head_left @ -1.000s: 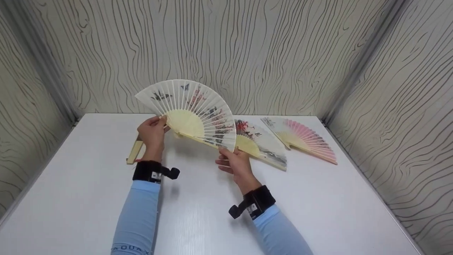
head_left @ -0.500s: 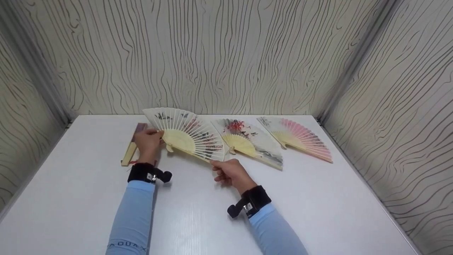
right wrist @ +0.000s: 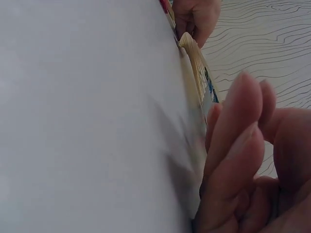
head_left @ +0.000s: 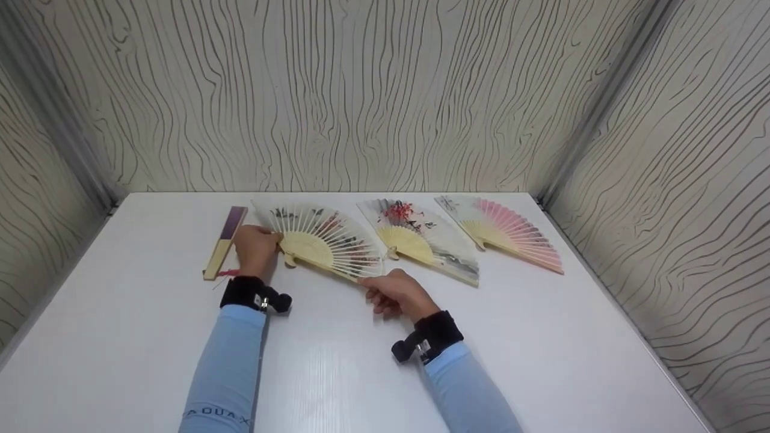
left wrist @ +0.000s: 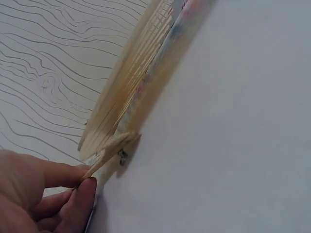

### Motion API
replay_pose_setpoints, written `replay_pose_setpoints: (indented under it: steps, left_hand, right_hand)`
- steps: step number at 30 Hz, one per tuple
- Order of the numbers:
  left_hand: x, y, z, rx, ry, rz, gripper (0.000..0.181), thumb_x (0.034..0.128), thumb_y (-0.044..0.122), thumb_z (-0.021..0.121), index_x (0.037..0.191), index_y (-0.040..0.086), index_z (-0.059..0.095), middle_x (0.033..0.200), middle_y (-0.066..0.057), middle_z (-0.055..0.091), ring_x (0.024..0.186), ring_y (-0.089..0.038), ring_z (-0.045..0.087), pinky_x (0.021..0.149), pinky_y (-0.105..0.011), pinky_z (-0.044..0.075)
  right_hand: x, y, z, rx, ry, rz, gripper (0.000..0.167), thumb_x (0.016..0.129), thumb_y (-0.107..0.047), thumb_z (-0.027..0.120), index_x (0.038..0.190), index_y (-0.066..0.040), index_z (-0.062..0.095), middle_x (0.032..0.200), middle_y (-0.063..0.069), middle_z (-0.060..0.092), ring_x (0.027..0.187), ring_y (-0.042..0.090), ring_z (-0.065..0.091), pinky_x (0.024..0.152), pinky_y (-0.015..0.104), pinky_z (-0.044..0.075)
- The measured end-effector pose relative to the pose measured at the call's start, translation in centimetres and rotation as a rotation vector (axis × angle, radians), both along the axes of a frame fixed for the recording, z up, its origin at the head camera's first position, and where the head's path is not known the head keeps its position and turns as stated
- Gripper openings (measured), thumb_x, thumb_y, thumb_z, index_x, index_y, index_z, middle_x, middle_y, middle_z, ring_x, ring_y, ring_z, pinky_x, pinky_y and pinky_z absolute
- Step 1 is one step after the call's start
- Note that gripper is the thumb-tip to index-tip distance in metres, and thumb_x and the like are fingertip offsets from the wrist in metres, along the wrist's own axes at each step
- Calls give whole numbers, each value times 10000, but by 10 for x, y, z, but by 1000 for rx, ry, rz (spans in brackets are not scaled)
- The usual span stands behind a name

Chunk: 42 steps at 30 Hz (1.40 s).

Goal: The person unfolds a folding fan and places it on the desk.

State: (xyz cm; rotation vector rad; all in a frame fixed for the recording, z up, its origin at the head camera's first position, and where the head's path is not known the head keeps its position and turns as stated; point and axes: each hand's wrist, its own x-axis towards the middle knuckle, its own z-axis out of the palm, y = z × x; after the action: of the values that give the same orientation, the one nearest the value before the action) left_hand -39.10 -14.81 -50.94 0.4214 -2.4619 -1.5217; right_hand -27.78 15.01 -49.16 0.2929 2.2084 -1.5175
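The white fan (head_left: 307,245), held up in the air a second ago, is now down at the tabletop (head_left: 337,367), left of the other open fans; I can't tell whether it lies wholly flat. My left hand (head_left: 257,248) pinches its left outer stick between thumb and fingers, and my right hand (head_left: 398,292) pinches the end of its lower stick. It spreads into a pleated half-round, thin and printed with pink and dark motifs over pale, slender ribs. The red-blossom fan (head_left: 408,243), partly covered before, now shows whole; beyond it is the pink fan (head_left: 520,236). Near my left hand lies a folded fan (head_left: 225,242), purple and pale wood, with a red tassel (head_left: 228,272).
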Motion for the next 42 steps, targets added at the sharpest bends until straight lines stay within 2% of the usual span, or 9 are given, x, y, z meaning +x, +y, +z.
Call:
replay_pose_setpoints:
  steps: [6, 13, 16, 21, 27, 32, 35, 39, 42]
  left_hand:
    - [2, 4, 0, 1, 15, -41, 208, 918, 83, 816, 1039, -82, 780, 874, -181, 801, 688, -188, 683, 617, -224, 531]
    - [4, 5, -3, -25, 29, 10, 166, 881, 54, 801, 979, -73, 759, 970, -222, 773, 850, -318, 699, 771, -387, 599]
    - [4, 6, -3, -9, 36, 12, 90, 863, 34, 771, 867, -35, 714, 860, -156, 713, 804, -308, 652, 707, -367, 557]
    - [3, 7, -4, -15, 29, 41, 199, 847, 30, 774, 729, 30, 613, 734, -89, 625, 718, -285, 586, 597, -319, 455]
    - [5, 6, -2, -26, 34, 58, 149, 844, 38, 762, 913, -27, 647, 943, -206, 708, 869, -366, 659, 727, -421, 545]
    - [5, 7, 2, -18, 16, 34, 331, 871, 25, 671, 1175, -104, 696, 1212, -316, 738, 1115, -481, 698, 978, -558, 599]
    - [3, 6, 3, -39, 7, 16, 388, 862, 8, 648, 1222, -100, 744, 1245, -315, 759, 1125, -467, 723, 985, -549, 626]
    - [-2, 5, 1, -107, 20, -7, 107, 827, -13, 646, 729, -26, 687, 722, -162, 694, 726, -321, 617, 625, -404, 540]
    - [-4, 5, 2, -161, 17, -29, 377, 833, 0, 681, 572, 121, 438, 579, -4, 448, 634, -253, 460, 547, -343, 375]
  right_hand:
    - [-4, 8, 3, 40, -23, 51, 420, 952, -449, 808, 727, -97, 766, 556, -63, 635, 466, 41, 581, 439, 165, 477]
    - [-10, 9, 8, 56, -71, 100, 413, 940, -442, 828, 731, -93, 756, 578, -58, 654, 464, 44, 583, 438, 159, 464]
    - [-11, 7, 10, 80, -82, 111, 410, 955, -434, 809, 739, -91, 750, 592, -57, 657, 465, 40, 576, 437, 155, 437]
    - [-13, 6, 11, 110, -115, 103, 420, 960, -437, 788, 742, -79, 756, 554, -76, 588, 457, 32, 542, 433, 151, 396]
    - [-12, 4, 10, 103, -135, 57, 432, 963, -429, 787, 711, -83, 733, 530, -85, 526, 448, 39, 515, 427, 154, 384]
    - [-13, 4, 11, 108, -159, 61, 451, 963, -475, 786, 723, -96, 741, 537, -94, 512, 461, 34, 492, 440, 156, 372]
    - [-15, 5, 12, 117, -185, 65, 446, 960, -479, 790, 748, -89, 755, 540, -98, 505, 463, 28, 472, 445, 154, 364]
    - [-17, 7, 14, 126, -203, 81, 443, 954, -474, 798, 770, -73, 765, 537, -103, 507, 461, 21, 457, 445, 150, 358]
    - [-17, 9, 15, 151, -201, 95, 462, 945, -489, 809, 765, -65, 770, 524, -104, 520, 456, 17, 465, 442, 146, 367]
